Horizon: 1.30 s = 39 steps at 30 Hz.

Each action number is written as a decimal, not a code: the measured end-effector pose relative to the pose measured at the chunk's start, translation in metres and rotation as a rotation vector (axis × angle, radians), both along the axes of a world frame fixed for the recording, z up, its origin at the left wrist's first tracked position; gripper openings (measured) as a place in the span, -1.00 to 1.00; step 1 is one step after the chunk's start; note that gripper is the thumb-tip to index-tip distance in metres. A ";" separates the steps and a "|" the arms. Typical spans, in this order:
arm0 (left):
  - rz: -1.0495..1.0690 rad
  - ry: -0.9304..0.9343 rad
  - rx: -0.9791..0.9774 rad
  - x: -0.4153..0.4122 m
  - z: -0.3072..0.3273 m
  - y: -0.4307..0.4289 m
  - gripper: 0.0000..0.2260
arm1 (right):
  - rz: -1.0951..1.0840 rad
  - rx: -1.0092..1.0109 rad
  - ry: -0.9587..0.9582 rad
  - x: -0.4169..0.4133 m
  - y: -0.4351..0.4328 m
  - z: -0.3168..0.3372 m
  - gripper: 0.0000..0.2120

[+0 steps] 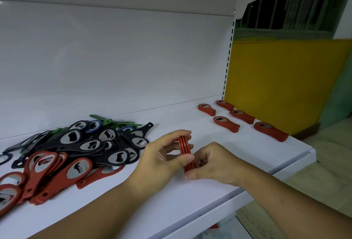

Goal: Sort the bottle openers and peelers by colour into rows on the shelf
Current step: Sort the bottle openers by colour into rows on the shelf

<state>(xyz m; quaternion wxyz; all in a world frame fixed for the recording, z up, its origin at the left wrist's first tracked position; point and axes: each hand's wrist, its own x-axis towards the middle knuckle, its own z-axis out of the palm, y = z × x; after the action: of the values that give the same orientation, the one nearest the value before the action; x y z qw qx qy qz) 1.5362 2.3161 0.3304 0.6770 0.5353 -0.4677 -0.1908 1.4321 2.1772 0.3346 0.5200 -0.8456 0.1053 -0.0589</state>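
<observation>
A small stack of red bottle openers (185, 150) stands on edge above the white shelf (171, 197), held between both hands. My left hand (162, 155) pinches it from the left, thumb in front and fingers over the top. My right hand (211, 162) grips its lower end from the right. A mixed pile of black, red, blue and green openers and peelers (72, 149) lies on the left of the shelf. Several neat stacks of red openers (242, 118) lie in two rows at the shelf's far right end.
The shelf's white back panel (114, 58) rises behind everything. Its front edge (238, 197) runs diagonally below my arms. Past the right end stand a yellow wall (276, 82) and a barred window (285, 8), with tiled floor (314, 172) below.
</observation>
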 end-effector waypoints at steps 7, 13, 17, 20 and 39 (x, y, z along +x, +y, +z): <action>-0.030 -0.049 -0.049 -0.005 -0.003 0.001 -0.66 | -0.065 -0.076 -0.016 -0.013 -0.002 0.005 -0.80; -0.086 -0.075 -0.101 -0.010 -0.004 -0.005 -0.68 | -0.077 -0.106 0.013 -0.031 -0.003 0.014 -0.85; -0.108 -0.073 -0.084 -0.011 -0.006 -0.006 -0.62 | -0.096 -0.179 0.042 -0.036 -0.004 0.022 -0.83; -0.132 -0.126 0.095 -0.002 -0.013 -0.008 -0.41 | -0.161 -0.211 0.135 -0.040 -0.015 0.029 -0.90; -0.013 -0.504 0.417 0.004 -0.025 -0.017 -0.75 | -0.527 -0.749 0.687 -0.054 -0.130 0.047 -0.48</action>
<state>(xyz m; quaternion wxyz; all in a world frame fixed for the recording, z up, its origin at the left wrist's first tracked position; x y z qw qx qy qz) 1.5400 2.2990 0.3050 0.4144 0.6900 -0.5746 -0.1484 1.3782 2.0468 0.3818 0.0887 -0.8879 0.4476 0.0583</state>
